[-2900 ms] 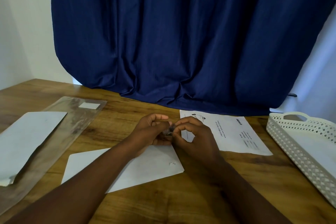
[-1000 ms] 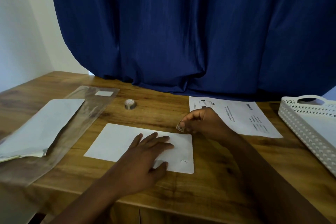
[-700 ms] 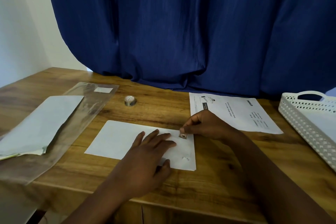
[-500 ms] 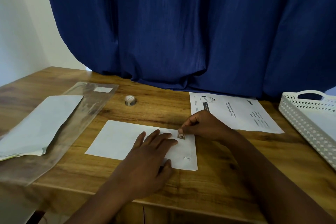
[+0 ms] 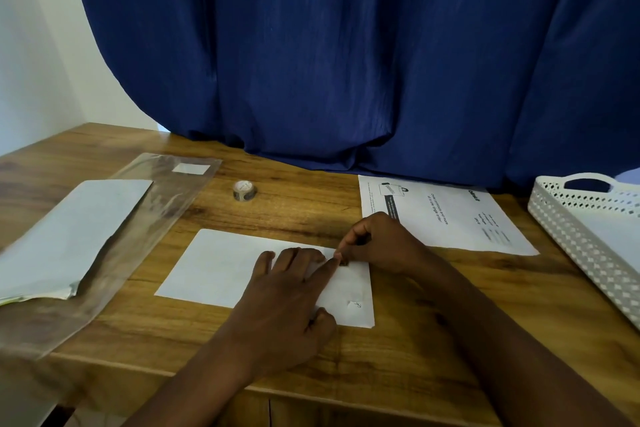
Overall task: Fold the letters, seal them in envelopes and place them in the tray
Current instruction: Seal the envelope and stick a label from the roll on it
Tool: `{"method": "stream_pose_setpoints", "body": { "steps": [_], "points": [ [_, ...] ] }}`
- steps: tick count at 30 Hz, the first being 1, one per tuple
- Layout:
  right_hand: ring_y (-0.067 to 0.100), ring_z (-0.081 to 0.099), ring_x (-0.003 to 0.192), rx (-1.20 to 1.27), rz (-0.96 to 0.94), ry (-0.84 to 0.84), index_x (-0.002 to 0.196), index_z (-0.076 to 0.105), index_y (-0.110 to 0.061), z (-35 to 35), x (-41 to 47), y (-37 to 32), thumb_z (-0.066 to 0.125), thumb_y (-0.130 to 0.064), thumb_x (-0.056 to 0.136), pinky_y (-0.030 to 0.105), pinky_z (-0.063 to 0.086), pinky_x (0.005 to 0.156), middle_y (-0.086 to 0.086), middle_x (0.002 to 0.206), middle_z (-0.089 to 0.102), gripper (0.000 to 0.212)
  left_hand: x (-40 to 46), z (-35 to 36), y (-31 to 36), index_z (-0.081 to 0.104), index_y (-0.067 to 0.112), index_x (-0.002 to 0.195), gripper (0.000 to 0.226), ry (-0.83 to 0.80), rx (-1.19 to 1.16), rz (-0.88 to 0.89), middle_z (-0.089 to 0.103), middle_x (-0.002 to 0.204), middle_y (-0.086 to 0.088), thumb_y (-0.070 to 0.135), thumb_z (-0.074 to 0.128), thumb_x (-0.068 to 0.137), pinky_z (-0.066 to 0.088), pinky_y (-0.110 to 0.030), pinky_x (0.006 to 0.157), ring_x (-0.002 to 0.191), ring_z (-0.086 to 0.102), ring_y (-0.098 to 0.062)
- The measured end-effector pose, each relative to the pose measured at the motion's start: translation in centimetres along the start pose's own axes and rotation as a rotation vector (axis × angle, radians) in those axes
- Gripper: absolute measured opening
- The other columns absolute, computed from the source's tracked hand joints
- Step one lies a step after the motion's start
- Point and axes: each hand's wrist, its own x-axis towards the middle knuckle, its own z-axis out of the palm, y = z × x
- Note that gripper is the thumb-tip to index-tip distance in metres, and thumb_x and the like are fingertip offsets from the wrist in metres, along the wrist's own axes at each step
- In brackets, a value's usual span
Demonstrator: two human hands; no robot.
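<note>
Blue curtain [image 5: 346, 55] behind, hanging onto wooden table [image 5: 294, 215]. White perforated tray [image 5: 568, 236] at right edge. Clear plastic sleeve [image 5: 145, 218] at left, grey-white envelope [image 5: 69, 236] lying on it. Printed letter [image 5: 450, 218] flat at rear right, partly under right hand [image 5: 384, 243]. White envelope [image 5: 225, 267] flat at centre near front edge. Left hand [image 5: 284, 302] pressed flat on it, fingers straight. Right hand curled, fingertips pinching small sticker [image 5: 344, 263] against envelope's upper right part, just beside left index fingertip. Sticker roll [image 5: 244, 190] standing apart, behind envelope.
</note>
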Motion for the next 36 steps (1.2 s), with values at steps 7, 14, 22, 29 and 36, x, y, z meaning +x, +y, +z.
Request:
{"method": "stream_pose_setpoints", "body": {
  "steps": [7, 14, 22, 29, 36],
  "points": [
    [0.006, 0.063, 0.074, -0.007, 0.027, 0.103, 0.083, 0.073, -0.028, 0.3, 0.4, 0.5, 0.091, -0.041, 0.066, 0.023, 0.049, 0.063, -0.01, 0.078, 0.071, 0.028, -0.1, 0.1, -0.1, 0.023, 0.037, 0.16, 0.073, 0.003, -0.011, -0.01, 0.027, 0.159, 0.009, 0.059, 0.022, 0.09, 0.019, -0.046, 0.124, 0.146, 0.022, -0.013],
    [0.004, 0.057, 0.068, -0.03, 0.076, 0.162, 0.079, 0.068, -0.03, 0.7, 0.6, 0.3, 0.09, -0.037, 0.07, 0.022, 0.044, 0.062, -0.012, 0.072, 0.064, 0.025, -0.2, 0.1, -0.1, 0.024, 0.04, 0.159, 0.072, -0.021, -0.016, -0.011, 0.025, 0.16, 0.012, 0.06, 0.021, 0.09, 0.018, -0.046, 0.125, 0.148, 0.019, -0.012],
    [0.002, 0.059, 0.073, -0.063, 0.038, 0.174, 0.084, 0.07, -0.033, 1.0, 0.5, 0.7, 0.079, -0.037, 0.084, 0.025, 0.046, 0.069, -0.016, 0.075, 0.065, 0.01, -0.1, 0.0, 0.3, 0.003, 0.041, 0.16, 0.076, -0.031, -0.002, -0.017, 0.025, 0.156, 0.011, 0.06, 0.015, 0.088, 0.019, -0.047, 0.122, 0.142, 0.024, -0.013],
    [0.004, 0.058, 0.067, -0.059, 0.022, 0.119, 0.089, 0.068, -0.036, 0.7, 0.2, 0.8, 0.082, -0.062, 0.068, 0.022, 0.043, 0.06, -0.012, 0.074, 0.065, 0.035, 0.5, -0.1, 1.1, 0.006, 0.043, 0.161, 0.079, -0.065, 0.018, -0.032, 0.017, 0.159, 0.007, 0.063, 0.007, 0.085, 0.014, -0.053, 0.125, 0.148, 0.016, -0.019],
    [0.002, 0.054, 0.065, -0.087, 0.024, 0.201, 0.08, 0.062, -0.038, 1.5, 0.4, 0.5, 0.085, -0.051, 0.071, 0.02, 0.037, 0.059, -0.017, 0.07, 0.059, 0.028, 0.4, 0.3, 0.8, 0.009, 0.048, 0.16, 0.072, -0.092, -0.016, -0.054, 0.015, 0.163, 0.009, 0.064, 0.017, 0.09, 0.009, -0.055, 0.126, 0.152, 0.009, -0.018]
  ]
}}
